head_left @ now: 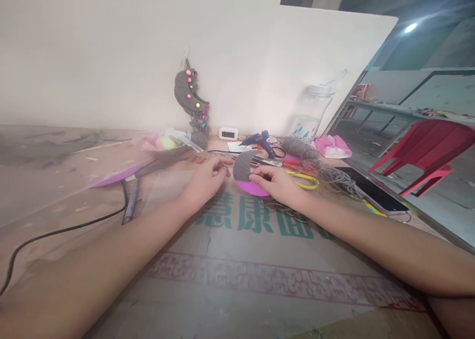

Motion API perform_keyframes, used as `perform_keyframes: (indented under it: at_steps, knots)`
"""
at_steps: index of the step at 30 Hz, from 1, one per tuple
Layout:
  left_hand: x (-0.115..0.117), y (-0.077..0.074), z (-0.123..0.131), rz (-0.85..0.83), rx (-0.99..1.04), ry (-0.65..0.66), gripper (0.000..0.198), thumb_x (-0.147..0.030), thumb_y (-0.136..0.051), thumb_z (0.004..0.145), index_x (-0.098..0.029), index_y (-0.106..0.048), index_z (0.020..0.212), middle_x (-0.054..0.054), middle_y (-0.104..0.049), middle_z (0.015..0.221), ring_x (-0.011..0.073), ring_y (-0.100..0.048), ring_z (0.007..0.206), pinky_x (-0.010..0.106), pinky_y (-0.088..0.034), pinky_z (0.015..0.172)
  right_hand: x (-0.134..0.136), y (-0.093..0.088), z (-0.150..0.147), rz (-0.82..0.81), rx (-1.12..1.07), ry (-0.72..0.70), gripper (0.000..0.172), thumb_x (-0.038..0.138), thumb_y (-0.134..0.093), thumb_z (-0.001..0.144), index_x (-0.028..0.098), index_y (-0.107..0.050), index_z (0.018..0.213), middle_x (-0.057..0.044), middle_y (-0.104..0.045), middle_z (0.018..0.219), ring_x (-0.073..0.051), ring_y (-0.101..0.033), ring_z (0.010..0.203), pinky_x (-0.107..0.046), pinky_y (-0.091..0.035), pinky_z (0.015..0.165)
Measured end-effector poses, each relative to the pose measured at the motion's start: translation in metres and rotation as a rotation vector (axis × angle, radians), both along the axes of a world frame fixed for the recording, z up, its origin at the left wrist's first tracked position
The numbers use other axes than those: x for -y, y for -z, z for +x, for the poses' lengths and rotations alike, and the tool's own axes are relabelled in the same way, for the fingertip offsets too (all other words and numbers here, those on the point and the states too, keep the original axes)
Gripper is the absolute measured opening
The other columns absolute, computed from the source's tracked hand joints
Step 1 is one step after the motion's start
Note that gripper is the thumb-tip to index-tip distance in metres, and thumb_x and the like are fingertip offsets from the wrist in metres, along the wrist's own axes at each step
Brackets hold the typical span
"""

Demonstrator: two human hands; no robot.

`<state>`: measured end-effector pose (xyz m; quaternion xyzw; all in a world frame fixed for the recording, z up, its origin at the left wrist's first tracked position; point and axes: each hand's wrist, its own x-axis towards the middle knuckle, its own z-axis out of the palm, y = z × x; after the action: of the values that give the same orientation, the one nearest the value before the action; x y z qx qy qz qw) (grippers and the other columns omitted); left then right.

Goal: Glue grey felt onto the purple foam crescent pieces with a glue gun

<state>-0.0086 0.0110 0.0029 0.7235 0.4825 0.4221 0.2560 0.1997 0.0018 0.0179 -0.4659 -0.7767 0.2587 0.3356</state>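
My right hand point(273, 183) pinches a flat, curved purple piece point(253, 188) between thumb and fingers. Grey yarn point(243, 166) is wound closely around its upper left part, while bare purple shows along the bottom. Just left of the piece is my left hand point(212, 175), its index finger and thumb pointing toward the wound edge with a small gap between them. No thread can be made out in those fingers. Loose grey yarn point(284, 211) trails on the table below my right hand. Yellow-handled scissors point(306, 181) lie beyond my right wrist.
A blue glue gun point(262, 142), a small white clock point(228, 133) and a clear bottle point(309, 114) stand at the back. A yarn-covered crescent point(189, 94) hangs on the wall. Right lies a phone point(382, 193); left, a marker point(130, 203) and a black cable point(70, 231).
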Motion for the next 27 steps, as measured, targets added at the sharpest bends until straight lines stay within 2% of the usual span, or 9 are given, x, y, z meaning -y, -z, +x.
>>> perform_keyframes:
  at_steps: [2, 4, 10, 16, 21, 27]
  knots:
    - [-0.0004, -0.0004, 0.0006, 0.037, -0.005, 0.004, 0.026, -0.028, -0.046, 0.082, -0.021, -0.061, 0.103, 0.003, -0.065, 0.094, 0.0166, -0.058, 0.091, 0.029, -0.044, 0.081, 0.0, -0.0002, 0.0, -0.003, 0.001, -0.004, 0.029, 0.042, -0.053, 0.08, 0.015, -0.061, 0.075, 0.002, -0.047, 0.062, -0.01, -0.038, 0.057, -0.024, -0.032, 0.054]
    - [-0.0007, -0.0007, 0.0011, 0.046, -0.017, 0.012, 0.027, -0.028, -0.048, 0.081, -0.021, -0.062, 0.102, 0.003, -0.065, 0.095, 0.0165, -0.058, 0.09, 0.03, -0.043, 0.083, -0.0004, -0.0001, 0.0001, -0.003, 0.0, -0.008, 0.029, 0.042, -0.053, 0.08, 0.015, -0.061, 0.074, 0.002, -0.048, 0.062, -0.01, -0.038, 0.057, -0.024, -0.032, 0.054]
    - [-0.0017, 0.0016, 0.0006, 0.023, -0.014, 0.017, 0.027, -0.029, -0.048, 0.081, -0.02, -0.059, 0.104, 0.002, -0.062, 0.089, 0.0143, -0.056, 0.077, 0.028, -0.044, 0.075, -0.0016, 0.0011, 0.0001, 0.008, -0.004, -0.013, 0.028, 0.042, -0.053, 0.08, 0.016, -0.06, 0.074, 0.002, -0.048, 0.062, -0.01, -0.038, 0.056, -0.024, -0.032, 0.054]
    - [-0.0019, 0.0043, 0.0013, -0.025, -0.024, 0.032, 0.024, -0.029, -0.042, 0.084, -0.021, -0.052, 0.104, -0.001, -0.052, 0.08, 0.0119, -0.05, 0.066, 0.024, -0.04, 0.061, -0.0011, 0.0013, -0.0001, -0.005, 0.004, 0.001, 0.027, 0.041, -0.054, 0.08, 0.015, -0.061, 0.074, 0.002, -0.048, 0.062, -0.01, -0.038, 0.056, -0.024, -0.031, 0.054]
    - [-0.0004, 0.0016, 0.0023, -0.033, -0.066, 0.056, 0.026, -0.025, -0.039, 0.084, -0.02, -0.051, 0.107, -0.001, -0.051, 0.076, 0.0127, -0.049, 0.066, 0.025, -0.039, 0.061, -0.0023, 0.0024, 0.0005, -0.007, 0.004, -0.006, 0.028, 0.042, -0.054, 0.08, 0.015, -0.061, 0.074, 0.002, -0.047, 0.061, -0.01, -0.037, 0.055, -0.024, -0.031, 0.053]
    - [0.0004, 0.0006, 0.0007, -0.011, -0.069, 0.003, 0.026, -0.025, -0.036, 0.086, -0.019, -0.051, 0.107, -0.001, -0.05, 0.071, 0.0137, -0.048, 0.065, 0.026, -0.037, 0.062, -0.0022, 0.0019, -0.0005, 0.005, -0.005, -0.019, 0.028, 0.041, -0.054, 0.08, 0.015, -0.061, 0.073, 0.003, -0.045, 0.06, -0.01, -0.036, 0.055, -0.023, -0.031, 0.053]
